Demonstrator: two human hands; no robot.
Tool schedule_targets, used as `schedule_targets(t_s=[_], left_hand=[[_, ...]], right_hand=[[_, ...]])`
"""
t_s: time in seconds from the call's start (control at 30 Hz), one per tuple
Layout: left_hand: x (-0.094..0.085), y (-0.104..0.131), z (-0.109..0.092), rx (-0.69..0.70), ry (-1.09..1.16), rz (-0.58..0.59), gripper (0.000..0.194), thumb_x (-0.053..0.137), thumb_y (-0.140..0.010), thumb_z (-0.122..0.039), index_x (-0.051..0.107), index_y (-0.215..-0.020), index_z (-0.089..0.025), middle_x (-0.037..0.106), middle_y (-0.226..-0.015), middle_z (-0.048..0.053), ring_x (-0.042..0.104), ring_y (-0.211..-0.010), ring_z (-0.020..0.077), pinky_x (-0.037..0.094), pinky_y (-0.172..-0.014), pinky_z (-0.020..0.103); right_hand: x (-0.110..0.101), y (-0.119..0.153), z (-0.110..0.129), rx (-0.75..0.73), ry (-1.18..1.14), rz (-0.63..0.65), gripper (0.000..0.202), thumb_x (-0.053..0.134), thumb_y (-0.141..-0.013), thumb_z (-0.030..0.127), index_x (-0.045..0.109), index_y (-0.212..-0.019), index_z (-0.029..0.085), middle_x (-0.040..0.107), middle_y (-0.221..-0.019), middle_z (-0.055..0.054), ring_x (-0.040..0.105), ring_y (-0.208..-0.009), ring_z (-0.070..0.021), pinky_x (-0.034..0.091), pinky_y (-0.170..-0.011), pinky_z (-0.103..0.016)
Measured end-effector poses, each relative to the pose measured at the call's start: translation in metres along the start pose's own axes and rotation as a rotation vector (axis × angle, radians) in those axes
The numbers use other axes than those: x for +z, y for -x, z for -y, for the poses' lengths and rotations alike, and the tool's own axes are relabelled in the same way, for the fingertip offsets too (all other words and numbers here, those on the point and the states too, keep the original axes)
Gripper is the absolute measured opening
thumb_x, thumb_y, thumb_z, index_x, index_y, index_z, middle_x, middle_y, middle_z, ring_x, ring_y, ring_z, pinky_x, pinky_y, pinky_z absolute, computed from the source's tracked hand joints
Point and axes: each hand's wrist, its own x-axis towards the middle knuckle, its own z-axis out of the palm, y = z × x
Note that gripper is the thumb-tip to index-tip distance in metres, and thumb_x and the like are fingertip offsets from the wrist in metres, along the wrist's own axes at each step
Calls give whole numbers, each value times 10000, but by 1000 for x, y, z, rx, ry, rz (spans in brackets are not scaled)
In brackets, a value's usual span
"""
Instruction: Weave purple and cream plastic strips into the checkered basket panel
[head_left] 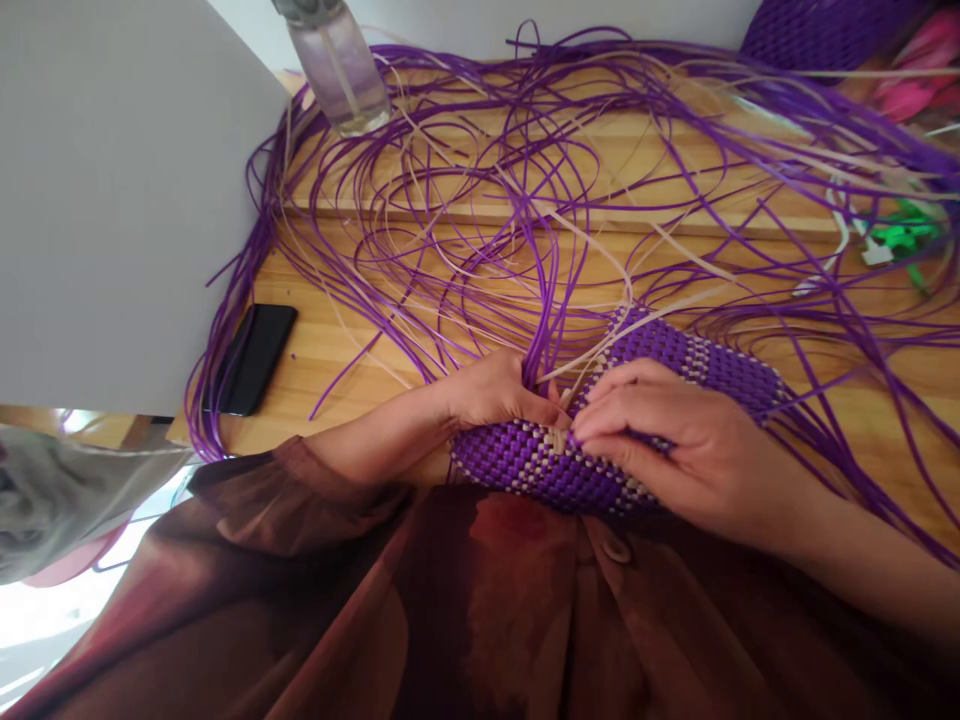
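A purple and beige woven piece (517, 462) lies at the table's front edge, against my brown clothing. My left hand (499, 395) is closed at its upper edge, gripping a bundle of loose purple strands (551, 300) that fan out away from me. Close by on the right, my right hand (660, 430) pinches at the weave's edge, fingertips together near a beige strand (559, 438). Whatever lies between those fingertips is too small to make out. Behind my right hand, another part of the weave (664, 340) rises with a beige stripe across it.
Long purple and beige strands sprawl over the wooden table (330, 355). A clear spray bottle (337, 70) stands at the back left, and a black phone (259, 360) lies at the left. Green clips (907, 230) are at the right. A grey panel (135, 200) borders the left side.
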Motion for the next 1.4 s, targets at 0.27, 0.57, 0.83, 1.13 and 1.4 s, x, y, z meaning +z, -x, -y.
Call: schedule_targets(t_s=[0.27, 0.57, 0.83, 1.13, 1.4], left_hand=[[2, 6, -11, 42, -90, 3, 186, 786, -681, -293, 691, -711, -136, 644, -655, -14, 544, -604, 98, 421, -612, 226], [2, 9, -13, 27, -123, 20, 160, 751, -725, -280, 718, -741, -124, 673, -690, 12, 593, -653, 126, 446, -646, 241], [2, 9, -14, 63, -195, 3, 157, 742, -731, -282, 702, -735, -131, 654, -690, -1, 588, -663, 127, 437, -642, 238], [0, 3, -2, 75, -124, -31, 220, 772, -670, -294, 665, -773, -132, 591, -712, -29, 527, -640, 103, 436, -648, 238], [2, 0, -4, 82, -48, -43, 127, 720, -638, -192, 638, -715, -133, 571, -678, -45, 529, -642, 100, 447, -658, 230]], right_hand=[[7, -3, -13, 276, 159, -214, 106, 640, -905, 272, 747, -902, 267, 744, -880, 7, 668, -828, -177, 491, -782, -327], [8, -2, -13, 278, 44, -144, 169, 643, -888, 247, 725, -1034, 267, 761, -974, 21, 701, -900, -168, 506, -871, -327], [3, -17, -16, 279, 104, -36, 243, 614, -869, 218, 761, -1050, 289, 777, -944, 40, 714, -868, -167, 523, -805, -298], [8, -22, -15, 183, 48, -26, 180, 639, -903, 264, 714, -1064, 234, 763, -875, 47, 702, -889, -133, 489, -862, -257], [17, -26, -10, 0, 386, -136, 159, 563, -893, 187, 715, -848, 184, 705, -895, -58, 608, -906, -218, 445, -889, -376]])
